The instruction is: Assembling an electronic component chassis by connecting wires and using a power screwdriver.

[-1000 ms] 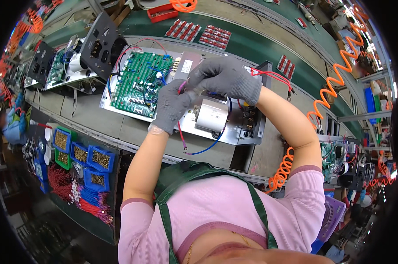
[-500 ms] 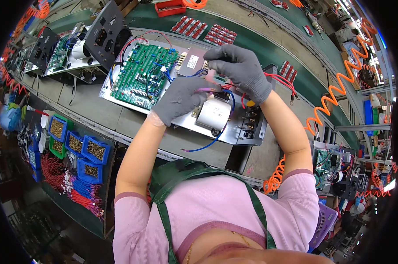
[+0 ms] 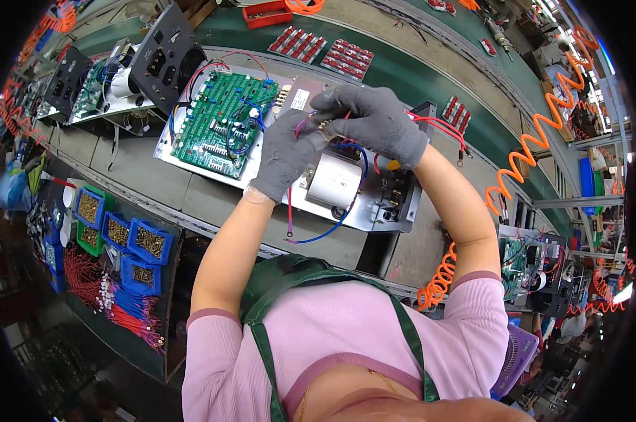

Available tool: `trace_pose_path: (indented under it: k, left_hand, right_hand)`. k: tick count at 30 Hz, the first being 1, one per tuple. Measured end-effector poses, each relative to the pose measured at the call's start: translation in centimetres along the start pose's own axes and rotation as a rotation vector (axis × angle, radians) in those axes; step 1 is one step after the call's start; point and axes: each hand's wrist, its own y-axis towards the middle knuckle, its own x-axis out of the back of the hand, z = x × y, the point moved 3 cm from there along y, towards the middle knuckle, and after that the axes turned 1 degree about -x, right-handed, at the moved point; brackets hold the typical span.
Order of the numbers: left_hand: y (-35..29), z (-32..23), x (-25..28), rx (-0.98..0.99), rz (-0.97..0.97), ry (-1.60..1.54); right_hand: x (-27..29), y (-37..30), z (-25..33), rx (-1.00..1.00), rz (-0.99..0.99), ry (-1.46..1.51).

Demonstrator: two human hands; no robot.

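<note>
Both my hands wear grey gloves and meet over a metal chassis (image 3: 258, 160). My left hand (image 3: 284, 156) is closed on a purple-sleeved wire (image 3: 301, 127); below it hangs a pinkish-red lead (image 3: 290, 211) ending in a ring terminal. Close beside the left fingertips, my right hand (image 3: 383, 128) pinches at a small brass-coloured part, too small and covered to name. Under the hands stands a white cylinder (image 3: 334, 181), with a blue wire (image 3: 346, 224) curving around it. A green circuit board (image 3: 223, 123) lies on the chassis's left part, near a labelled metal box (image 3: 305, 90).
More chassis units (image 3: 131, 81) stand at the left. Blue bins (image 3: 149, 243) of small metal parts and bundles of red and blue wires (image 3: 131, 313) lie at lower left. Red-and-silver parts (image 3: 348, 58) sit on the green surface beyond. An orange coiled hose (image 3: 543, 130) hangs at right.
My hands have drawn together, the right one moving left and slightly down. The pinkish-red lead with the ring terminal now hangs below my left hand. The chassis appears slightly further left.
</note>
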Motion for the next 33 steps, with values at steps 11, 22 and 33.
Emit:
trace_pose_path:
  k: [11, 22, 33]
  left_hand:
    - [0.1, 1.3, 0.3, -0.015, 0.053, -0.139]
    - [-0.2, 0.0, 0.2, 0.121, -0.036, -0.096]
    - [-1.3, 0.1, 2.2, 0.097, 0.036, 0.066]
  right_hand:
    - [0.3, 1.2, -1.1, -0.142, 0.241, 0.457]
    - [-0.7, 1.2, -1.7, 0.086, 0.078, -0.024]
    - [-1.8, 2.5, -2.7, 0.337, 0.093, -0.34]
